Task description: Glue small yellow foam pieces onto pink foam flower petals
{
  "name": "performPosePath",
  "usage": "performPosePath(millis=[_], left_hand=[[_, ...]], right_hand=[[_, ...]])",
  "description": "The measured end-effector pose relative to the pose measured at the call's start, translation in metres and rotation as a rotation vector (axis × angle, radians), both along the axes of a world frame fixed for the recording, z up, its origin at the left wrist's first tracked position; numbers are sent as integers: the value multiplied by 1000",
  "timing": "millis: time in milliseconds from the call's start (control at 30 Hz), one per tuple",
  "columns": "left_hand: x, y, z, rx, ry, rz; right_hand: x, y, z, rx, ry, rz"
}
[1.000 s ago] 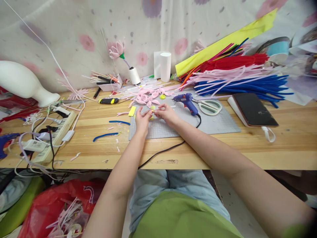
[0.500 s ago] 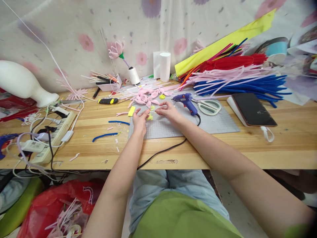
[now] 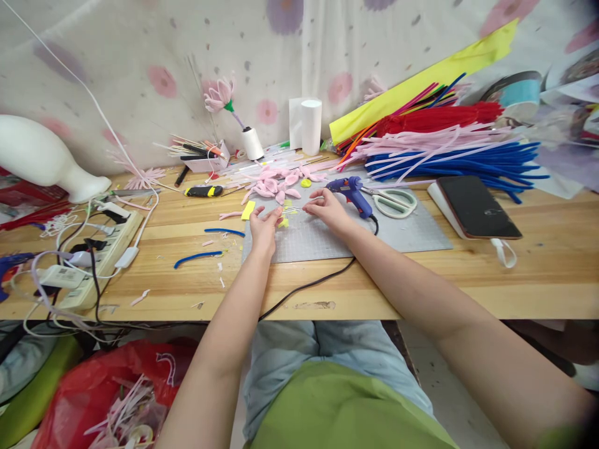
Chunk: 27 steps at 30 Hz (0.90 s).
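Observation:
My left hand is closed in a pinch over the left part of a grey cutting mat. A few thin pale strands reach from its fingertips toward my right hand. That hand is also pinched, with thumb and forefinger at the strands' right end; what lies in its fingertips is too small to make out. Small yellow scraps lie on the mat beside my left fingertips. Just beyond the hands is a pile of pink fuzzy petals. A blue glue gun rests right of my right hand.
Scissors and a phone on a stand lie to the right. Blue pipe cleaners are heaped behind them. At left are a utility knife and a power strip. The glue gun's black cord crosses the front.
My right hand has moved slightly right, away from my left hand, widening the gap between the fingertips. The left hand has stayed nearly in place.

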State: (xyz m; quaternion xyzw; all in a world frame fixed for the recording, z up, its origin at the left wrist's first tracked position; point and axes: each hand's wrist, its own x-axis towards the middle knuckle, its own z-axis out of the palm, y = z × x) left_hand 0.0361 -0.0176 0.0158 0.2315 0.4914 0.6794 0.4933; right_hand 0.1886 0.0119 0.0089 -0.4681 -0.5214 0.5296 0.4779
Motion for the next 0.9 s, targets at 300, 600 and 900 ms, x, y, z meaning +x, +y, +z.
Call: performPosePath(millis=[300, 600, 900], left_hand=[[0, 0, -1, -4, 29, -6], [-3, 2, -3, -40, 75, 17], [-6, 4, -6, -19, 98, 17]], right_hand=[[-1, 1, -3, 35, -55, 6], [0, 1, -5, 52, -89, -19], [1, 3, -8, 82, -125, -42]])
